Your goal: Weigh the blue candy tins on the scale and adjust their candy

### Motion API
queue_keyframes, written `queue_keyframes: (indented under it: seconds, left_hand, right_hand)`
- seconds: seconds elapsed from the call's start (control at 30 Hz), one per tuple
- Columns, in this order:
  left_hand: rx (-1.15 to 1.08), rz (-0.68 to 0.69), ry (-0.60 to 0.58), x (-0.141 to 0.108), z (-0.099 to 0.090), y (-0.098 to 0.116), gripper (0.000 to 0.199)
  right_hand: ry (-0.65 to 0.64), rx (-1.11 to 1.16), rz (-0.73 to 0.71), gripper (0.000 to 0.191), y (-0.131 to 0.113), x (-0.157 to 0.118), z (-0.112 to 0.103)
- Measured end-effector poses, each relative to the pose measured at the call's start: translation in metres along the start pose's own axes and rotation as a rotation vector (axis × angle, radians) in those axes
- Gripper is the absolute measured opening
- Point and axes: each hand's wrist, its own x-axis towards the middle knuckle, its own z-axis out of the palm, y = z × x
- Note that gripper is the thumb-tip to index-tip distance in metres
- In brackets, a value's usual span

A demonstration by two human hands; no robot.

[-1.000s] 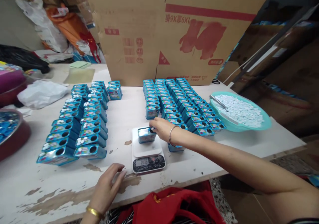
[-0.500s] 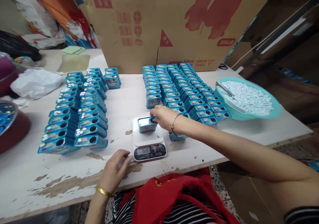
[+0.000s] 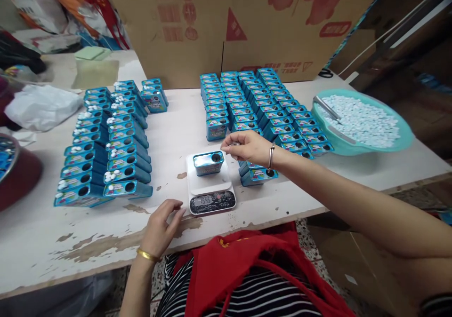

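Note:
A blue tin [image 3: 209, 163] with a round dark hole in its top stands on a small white kitchen scale [image 3: 212, 185], whose display is lit. Just right of the tin and above it, my right hand [image 3: 247, 147] is closed, fingers pinched together on small white candies that show only in part. My left hand [image 3: 163, 226] rests on the table to the left of the scale, thumb and fingers apart, holding nothing. A turquoise bowl [image 3: 342, 143] heaped with white candies [image 3: 367, 119] is at the right, a metal scoop [image 3: 328, 109] lying in it.
Rows of blue tins [image 3: 129, 162] with white candies on their tops stand at the left. More tin rows [image 3: 266, 98] fill the centre right, partly behind my right forearm. A large cardboard box [image 3: 197, 49] blocks the back. A dark red tub [image 3: 30, 171] is at the left edge.
My right hand has lifted off the tin's hole and moved up and right, now showing white candies in its fingers. The view has tilted down slightly. My left hand stays by the scale.

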Motion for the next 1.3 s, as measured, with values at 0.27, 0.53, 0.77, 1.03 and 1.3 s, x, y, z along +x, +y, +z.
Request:
queue_keyframes:
  seconds: [0.27, 0.53, 0.77, 1.03, 1.3]
  left_hand:
    - [-0.004, 0.017, -0.007, 0.01, 0.003, 0.012, 0.023]
    - [0.276, 0.172, -0.169, 0.069, 0.07, 0.057, 0.025]
    - [0.479, 0.126, -0.2, 0.09, 0.083, 0.071, 0.024]
    - [0.332, 0.288, 0.129, 0.109, 0.011, 0.086, 0.03]
    - [0.556, 0.365, -0.08, 0.138, -0.013, 0.066, 0.049]
  right_hand:
    - [0.012, -0.193, -0.145, 0.006, -0.014, -0.002, 0.007]
    - [0.05, 0.157, 0.01, 0.027, 0.001, -0.027, -0.009]
    - [0.024, 0.306, 0.111, 0.047, 0.019, -0.086, -0.004]
    - [-0.146, 0.582, 0.338, 0.053, 0.076, -0.119, 0.025]
    - [-0.166, 0.638, 0.373, 0.056, 0.108, -0.113, 0.037]
